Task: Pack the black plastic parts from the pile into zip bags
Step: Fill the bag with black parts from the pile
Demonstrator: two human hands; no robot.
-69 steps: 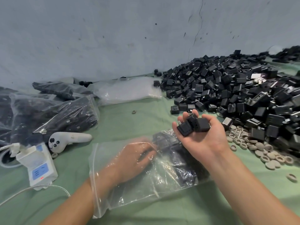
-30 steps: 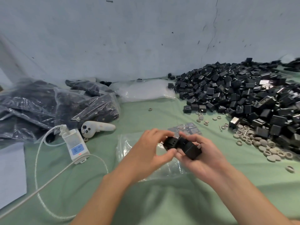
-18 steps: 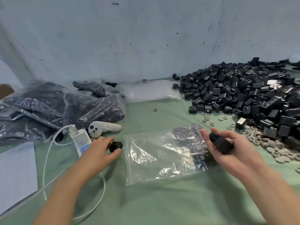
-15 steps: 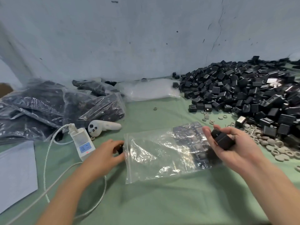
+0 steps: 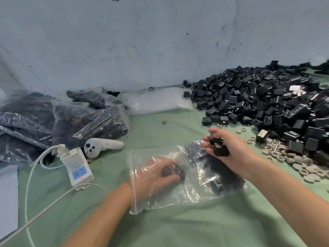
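The left grip (image 5: 156,173) is inside the bag (image 5: 160,200), wrist at its mouth, fingers curled on a dark part (image 5: 171,171) seen through the film. The right grip (image 5: 231,152) hovers over the bag's far right corner, clamped on a few black parts (image 5: 219,147). More lie in the bag's right end. I'd say loading is under way. Next the left must let go, draw out and hold the mouth wide for the right's handful. The pile (image 5: 267,104) sits far right on the table (image 5: 178,229), and filled bags (image 5: 80,120) lie far left.

Open cloth (image 5: 151,134) btwn pile (image 5: 267,100), bags (image 5: 89,120), prob.
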